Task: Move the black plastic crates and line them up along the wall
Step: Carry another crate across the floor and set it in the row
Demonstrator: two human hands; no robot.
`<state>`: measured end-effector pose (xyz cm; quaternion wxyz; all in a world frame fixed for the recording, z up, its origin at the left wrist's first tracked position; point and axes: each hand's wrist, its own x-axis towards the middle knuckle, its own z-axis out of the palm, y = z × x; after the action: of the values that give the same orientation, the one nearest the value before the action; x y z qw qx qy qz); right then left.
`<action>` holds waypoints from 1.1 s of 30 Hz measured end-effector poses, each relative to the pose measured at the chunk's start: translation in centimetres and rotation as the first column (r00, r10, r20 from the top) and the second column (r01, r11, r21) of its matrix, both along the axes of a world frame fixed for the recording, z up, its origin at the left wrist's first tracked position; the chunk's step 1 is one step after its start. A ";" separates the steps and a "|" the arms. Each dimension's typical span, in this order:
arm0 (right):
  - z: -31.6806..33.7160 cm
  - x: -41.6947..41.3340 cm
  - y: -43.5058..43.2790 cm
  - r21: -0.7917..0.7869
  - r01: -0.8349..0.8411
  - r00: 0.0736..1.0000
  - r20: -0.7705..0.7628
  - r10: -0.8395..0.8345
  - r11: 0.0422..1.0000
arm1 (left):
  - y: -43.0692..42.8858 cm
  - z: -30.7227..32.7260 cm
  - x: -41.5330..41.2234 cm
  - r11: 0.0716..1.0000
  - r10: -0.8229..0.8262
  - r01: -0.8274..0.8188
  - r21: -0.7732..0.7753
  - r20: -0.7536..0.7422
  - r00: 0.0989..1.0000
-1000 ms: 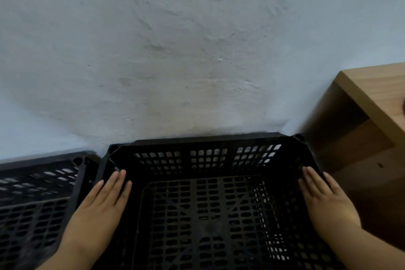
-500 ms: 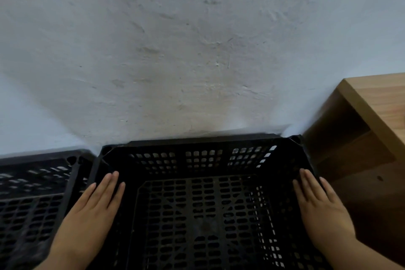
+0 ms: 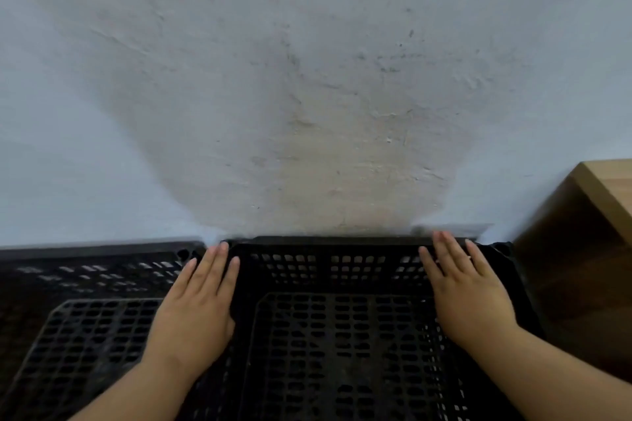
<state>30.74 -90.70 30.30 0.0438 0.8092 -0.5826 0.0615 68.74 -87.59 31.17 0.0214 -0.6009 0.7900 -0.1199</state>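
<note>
Shift since earlier: both hands are lying further forward along the crate's side rims, fingertips now reaching almost to its far corners; the crate's far rim is sitting closer against the wall
Crate: the black crate (image 3: 342,335) is lying straight ahead of the person and between the two hands; its far side is running left to right along the foot of the wall (image 3: 307,79), seemingly touching it
Left hand: the left hand (image 3: 196,304) is lying flat on the left rim, fingers straight and together, pressing and gripping nothing
Right hand: the right hand (image 3: 472,297) is lying flat over the right rim, fingers straight and slightly spread, also holding nothing
Nearer hand: both are sitting about level, so neither is leading; any last nudge is looking like an even push towards the wall
Neighbour crate: a second black crate (image 3: 85,335) is standing just beside the first on the left, its far rim roughly in line; the left hand is covering the seam, so touching or apart cannot be told
Wooden cabinet: a wooden cabinet (image 3: 581,284) is standing close on the right
Hidden: the crate's near end is being cut off by the picture's bottom edge, so its long axis is staying unclear; the right rim under the palm and the floor are not showing
</note>
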 end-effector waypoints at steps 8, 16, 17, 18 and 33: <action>3.3 13.4 -0.5 -0.095 -0.138 0.989 0.047 0.143 0.986 | 1.5 5.2 9.0 0.988 0.102 -0.101 -0.119 0.001 0.995; 4.1 30.0 5.0 0.009 -0.177 0.977 -0.121 0.177 0.984 | 6.3 6.3 25.3 0.975 0.215 -0.206 -0.079 0.133 0.967; 4.3 31.8 6.1 0.114 -0.174 0.966 -0.171 0.191 0.978 | 7.0 6.1 27.3 0.975 0.220 -0.215 -0.050 0.143 0.965; 4.3 33.6 7.0 0.193 -0.116 0.972 -0.181 0.152 0.974 | 7.7 5.9 29.2 0.976 0.217 -0.216 -0.019 0.149 0.965; 0.9 42.8 13.7 0.355 0.328 0.896 -0.410 -0.170 0.876 | 12.4 0.2 44.5 0.900 0.329 -0.408 0.152 0.378 0.865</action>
<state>73.50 -76.97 31.16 -0.0134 0.7135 -0.6645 -0.2218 113.26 -75.16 31.40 0.2498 -0.7047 0.6521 -0.1254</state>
